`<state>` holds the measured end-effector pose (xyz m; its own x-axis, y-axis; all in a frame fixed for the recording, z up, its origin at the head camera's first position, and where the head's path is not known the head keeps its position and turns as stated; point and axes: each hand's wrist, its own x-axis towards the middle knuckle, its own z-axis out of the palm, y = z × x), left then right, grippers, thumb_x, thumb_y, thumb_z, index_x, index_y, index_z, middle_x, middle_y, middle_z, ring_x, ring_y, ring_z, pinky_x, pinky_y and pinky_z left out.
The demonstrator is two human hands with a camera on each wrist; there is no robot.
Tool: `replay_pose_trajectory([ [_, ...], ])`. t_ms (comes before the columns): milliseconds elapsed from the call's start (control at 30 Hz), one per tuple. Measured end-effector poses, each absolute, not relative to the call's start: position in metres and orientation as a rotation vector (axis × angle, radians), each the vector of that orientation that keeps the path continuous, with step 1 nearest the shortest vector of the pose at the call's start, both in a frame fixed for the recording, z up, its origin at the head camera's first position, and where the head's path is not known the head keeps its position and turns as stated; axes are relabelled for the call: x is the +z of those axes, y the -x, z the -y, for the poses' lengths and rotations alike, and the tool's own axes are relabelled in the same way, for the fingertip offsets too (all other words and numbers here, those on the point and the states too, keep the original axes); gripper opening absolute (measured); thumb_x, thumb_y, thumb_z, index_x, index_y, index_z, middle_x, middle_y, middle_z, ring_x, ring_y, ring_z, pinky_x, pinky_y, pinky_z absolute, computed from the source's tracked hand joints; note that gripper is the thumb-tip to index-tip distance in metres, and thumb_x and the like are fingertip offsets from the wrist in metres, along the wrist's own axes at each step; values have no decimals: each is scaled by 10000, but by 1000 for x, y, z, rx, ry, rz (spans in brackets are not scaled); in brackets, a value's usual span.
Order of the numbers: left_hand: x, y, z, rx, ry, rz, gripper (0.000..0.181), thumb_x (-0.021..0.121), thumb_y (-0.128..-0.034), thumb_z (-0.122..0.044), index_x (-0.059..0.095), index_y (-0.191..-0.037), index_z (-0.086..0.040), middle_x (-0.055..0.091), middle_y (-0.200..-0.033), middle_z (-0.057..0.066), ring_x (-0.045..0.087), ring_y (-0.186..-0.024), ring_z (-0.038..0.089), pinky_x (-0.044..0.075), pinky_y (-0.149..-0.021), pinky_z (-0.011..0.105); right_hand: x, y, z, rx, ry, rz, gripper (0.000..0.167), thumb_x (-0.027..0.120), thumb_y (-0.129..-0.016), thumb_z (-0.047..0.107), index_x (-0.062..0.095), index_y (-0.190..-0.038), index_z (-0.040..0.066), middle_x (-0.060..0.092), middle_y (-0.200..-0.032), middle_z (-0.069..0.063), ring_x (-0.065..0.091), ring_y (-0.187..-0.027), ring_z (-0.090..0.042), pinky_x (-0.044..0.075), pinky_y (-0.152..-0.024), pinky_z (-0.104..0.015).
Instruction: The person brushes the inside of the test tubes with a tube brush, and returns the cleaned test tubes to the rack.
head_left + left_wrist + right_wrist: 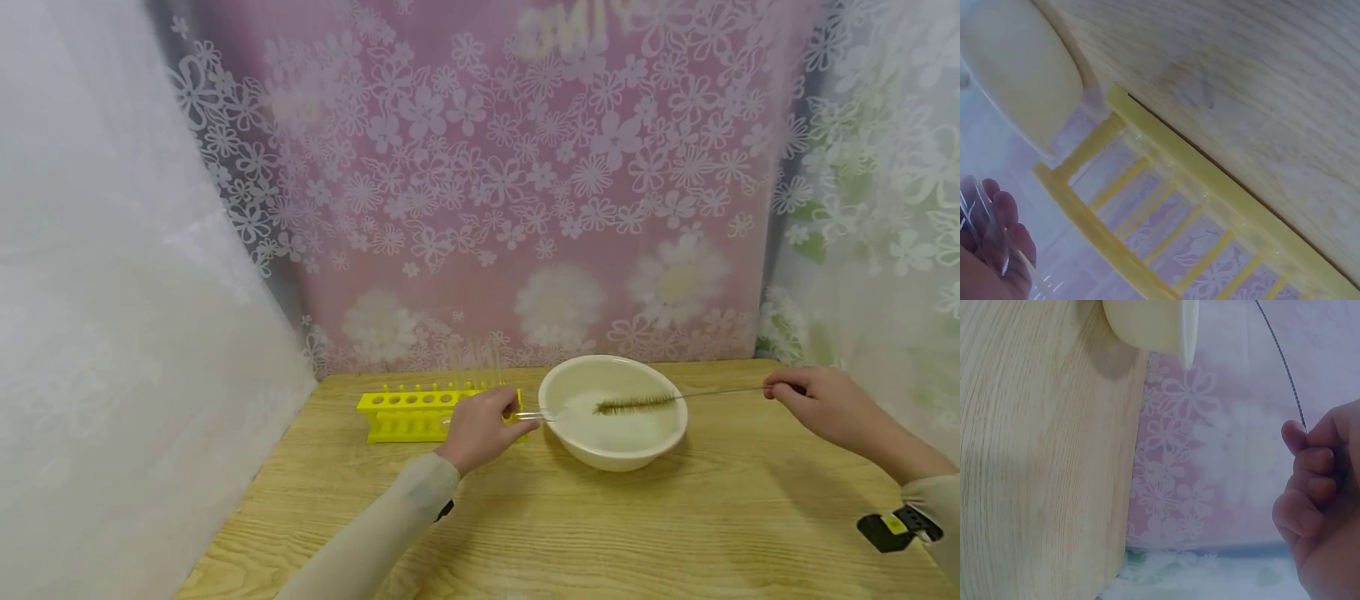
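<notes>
A clear glass test tube (536, 415) is gripped in the left hand (480, 429), its mouth end pointing right at the bowl's left rim. In the left wrist view the fingers of the left hand (999, 244) curl round the tube (984, 225). The right hand (828, 408) pinches the thin wire handle (723, 391) of a brush, whose bristles (637, 405) hang over the cream bowl (566, 437). In the right wrist view, thumb and forefinger of the right hand (1322, 481) hold the twisted wire (1285, 362); the bristles are outside that view.
Left of the bowl stands a yellow test tube rack (405, 433), partly behind the left hand, with several clear tubes (476, 358) upright at its right part. All stand on a wooden table (600, 533). Patterned curtains (525, 167) hang behind and at both sides.
</notes>
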<state>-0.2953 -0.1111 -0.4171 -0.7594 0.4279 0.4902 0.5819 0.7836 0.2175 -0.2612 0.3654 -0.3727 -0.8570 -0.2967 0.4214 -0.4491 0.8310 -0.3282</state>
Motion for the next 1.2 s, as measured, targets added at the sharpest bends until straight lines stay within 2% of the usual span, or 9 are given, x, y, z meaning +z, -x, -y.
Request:
replay_pose_trajectory([
  [200,-413,297,102,-396,754,2554,389,717,-871,-580,618,-885,-204,606,-782,-91,454,-584,23,357,-509,175,-368,256,-365,638,-492,2643,272,473,-1051,93,705,-1099,-41,726,-1004,-227,362,-532,-33,287,-500,-269],
  [267,-411,298,99,-374,754,2549,384,722,-870,-574,622,-890,-203,621,-797,-78,458,-585,28,353,-494,175,-366,255,-365,655,-477,2635,276,472,-1052,100,704,-1099,-42,722,-1013,-244,374,-539,-31,291,-497,-271],
  [500,-402,300,91,-243,764,2537,380,705,-881,-582,612,-888,-214,619,-796,-84,452,-568,48,322,-458,186,-363,255,-368,686,-458,2630,292,478,-1045,97,692,-1133,-79,726,-1017,-250,499,-719,128,327,-522,-265],
  [700,-398,301,86,-105,803,2505,356,723,-874,-566,653,-947,-225,666,-873,-97,569,-691,48,412,-539,188,-364,254,-369,690,-438,2626,298,483,-1041,100,688,-1136,-94,730,-1006,-247,480,-759,185,337,-522,-263],
  [867,-397,303,84,-23,835,2484,372,740,-866,-552,703,-1020,-215,694,-914,-100,645,-776,71,502,-610,234,-366,252,-368,680,-436,2624,293,475,-1045,101,696,-1123,-75,725,-1016,-254,474,-673,98,316,-509,-268],
  [1067,-401,311,82,99,859,2419,363,750,-847,-570,665,-945,-231,665,-859,-110,613,-717,64,447,-553,213,-367,252,-366,641,-442,2628,288,471,-1049,109,707,-1097,-49,721,-1023,-246,460,-630,39,321,-526,-262],
  [1200,-400,314,81,190,884,2384,396,747,-846,-577,689,-1016,-223,698,-929,-91,644,-771,80,501,-604,236,-367,252,-364,648,-446,2630,295,460,-1056,116,703,-1102,-46,720,-1026,-254,386,-541,-45,293,-498,-274],
])
